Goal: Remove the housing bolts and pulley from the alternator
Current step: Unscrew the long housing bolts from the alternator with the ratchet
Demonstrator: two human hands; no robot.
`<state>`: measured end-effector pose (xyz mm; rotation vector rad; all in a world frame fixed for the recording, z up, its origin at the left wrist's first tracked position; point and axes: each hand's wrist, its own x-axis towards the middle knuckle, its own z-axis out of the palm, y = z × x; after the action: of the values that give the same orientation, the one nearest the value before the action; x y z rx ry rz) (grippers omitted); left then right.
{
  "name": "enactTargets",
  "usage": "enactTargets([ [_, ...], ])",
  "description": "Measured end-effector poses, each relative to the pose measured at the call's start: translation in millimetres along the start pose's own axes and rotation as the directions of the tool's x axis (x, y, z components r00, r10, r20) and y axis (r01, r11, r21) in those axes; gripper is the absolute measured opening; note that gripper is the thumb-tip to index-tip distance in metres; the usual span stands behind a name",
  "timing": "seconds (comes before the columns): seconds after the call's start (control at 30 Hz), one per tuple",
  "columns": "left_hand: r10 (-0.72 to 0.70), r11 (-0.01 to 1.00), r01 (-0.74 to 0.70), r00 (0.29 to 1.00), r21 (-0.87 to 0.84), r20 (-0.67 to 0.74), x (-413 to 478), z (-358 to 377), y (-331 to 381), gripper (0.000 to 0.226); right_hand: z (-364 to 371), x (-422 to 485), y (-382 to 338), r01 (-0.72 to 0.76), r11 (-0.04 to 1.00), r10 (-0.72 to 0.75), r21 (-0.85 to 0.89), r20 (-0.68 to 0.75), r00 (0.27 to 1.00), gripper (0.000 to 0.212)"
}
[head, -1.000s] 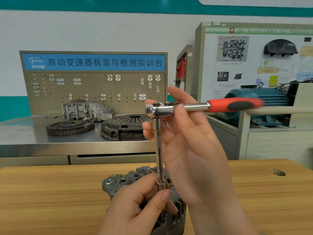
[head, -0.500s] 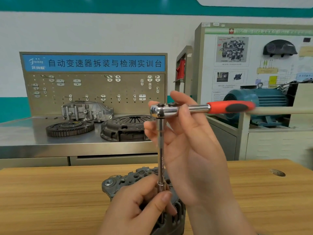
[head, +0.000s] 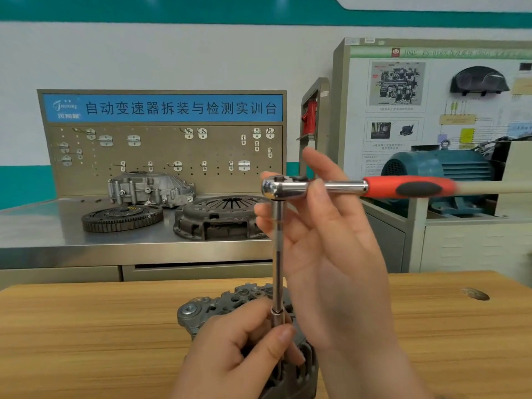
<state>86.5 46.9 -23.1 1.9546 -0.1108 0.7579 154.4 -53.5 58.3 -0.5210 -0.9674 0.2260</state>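
Note:
The grey alternator (head: 218, 303) stands on the wooden table (head: 86, 326) at the bottom centre, mostly hidden behind my hands. A ratchet wrench (head: 288, 188) with a red and black handle (head: 408, 187) sits on a long upright chrome extension (head: 277, 254) that reaches down onto the alternator. My left hand (head: 239, 358) pinches the lower end of the extension at the socket. My right hand (head: 331, 249) is raised, its fingers curled around the ratchet head and shank. The bolt under the socket is hidden. No pulley is visible.
Behind the table a steel bench (head: 43, 226) carries a flywheel (head: 122, 217), a clutch pressure plate (head: 218, 217) and an aluminium housing (head: 149, 188) before a pegboard (head: 161, 151). At right stands a training panel (head: 431, 96) with a blue motor (head: 437, 168). A hole (head: 475, 293) marks the table.
The ratchet handle has swung a little, its red grip ending closer to centre. My right hand has shifted slightly with it. My left hand keeps its pinch on the extension.

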Motion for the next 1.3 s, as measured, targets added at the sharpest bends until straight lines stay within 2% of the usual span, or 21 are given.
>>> enactTargets([
  [0.1,-0.017,1.000,0.017,1.000,-0.002,-0.008,0.2,1.1,-1.6,0.032,1.2,-2.1,-1.9,0.114,0.977,-0.105,-0.183,0.060,0.993,0.016],
  [0.17,-0.036,0.999,0.036,0.999,-0.014,-0.009,0.3,1.3,-1.8,0.032,1.6,-2.9,-3.4,0.121,0.971,-0.106,-0.208,0.081,0.991,0.016],
  [0.23,-0.031,0.999,0.031,0.999,-0.023,-0.009,-0.1,0.9,-0.6,0.034,0.8,-2.6,-3.8,0.070,0.981,-0.057,-0.183,0.071,0.996,0.015],
  [0.33,0.005,1.000,-0.006,1.000,-0.013,-0.010,-0.1,0.1,2.3,0.050,-0.3,-1.0,-4.1,-0.072,0.997,0.070,0.023,0.064,0.995,0.025],
  [0.43,0.043,0.998,-0.042,0.999,0.036,-0.008,0.9,-0.9,2.5,0.036,-0.7,0.7,-3.2,-0.141,0.983,0.135,0.122,0.059,0.989,0.039],
  [0.53,0.039,0.997,-0.039,0.999,0.073,-0.003,1.2,-1.6,1.2,0.029,-0.4,0.7,-2.2,-0.088,0.994,0.083,0.065,0.071,0.994,0.034],
  [0.6,0.038,0.995,-0.037,0.999,0.094,-0.004,0.7,-1.3,1.8,0.031,0.1,-0.2,-3.3,0.020,0.997,-0.014,-0.081,0.073,0.997,0.020],
  [0.67,0.031,0.996,-0.030,0.999,0.088,-0.011,0.9,0.0,3.1,0.033,-0.3,-1.3,-3.8,0.112,0.976,-0.100,-0.186,0.072,0.992,0.018],
  [0.77,0.017,0.999,-0.017,1.000,0.035,-0.012,0.2,1.2,3.2,0.036,-1.7,-0.3,-2.4,0.059,0.983,-0.060,-0.175,0.003,0.998,0.019],
  [0.87,0.017,1.000,-0.017,1.000,-0.003,-0.016,-1.6,0.4,3.6,0.041,-4.0,1.3,-2.1,-0.051,0.999,0.051,-0.006,-0.026,0.998,0.031],
  [0.93,0.007,1.000,-0.007,1.000,-0.022,-0.010,-1.8,0.3,4.1,0.036,-4.4,2.1,-2.3,-0.088,0.995,0.090,0.043,-0.031,0.995,0.037],
  [1.03,-0.006,1.000,0.006,1.000,0.000,0.018,0.0,0.1,2.6,0.033,-4.8,2.1,-0.5,-0.051,0.999,0.051,-0.016,-0.026,0.998,0.031],
  [1.17,-0.032,0.999,0.032,0.999,0.004,0.019,1.6,0.7,0.7,0.033,-1.3,0.8,-1.7,0.141,0.961,-0.141,-0.236,0.017,0.990,0.020],
  [1.23,-0.033,0.999,0.033,0.999,0.007,0.014,1.7,1.1,-0.2,0.033,-1.1,-0.1,-1.3,0.136,0.963,-0.136,-0.231,0.016,0.991,0.019],
  [1.3,-0.028,1.000,0.028,1.000,-0.005,0.010,1.0,1.0,-1.2,0.034,-2.4,-0.4,-0.5,0.051,0.985,-0.052,-0.166,-0.001,0.999,0.023],
])
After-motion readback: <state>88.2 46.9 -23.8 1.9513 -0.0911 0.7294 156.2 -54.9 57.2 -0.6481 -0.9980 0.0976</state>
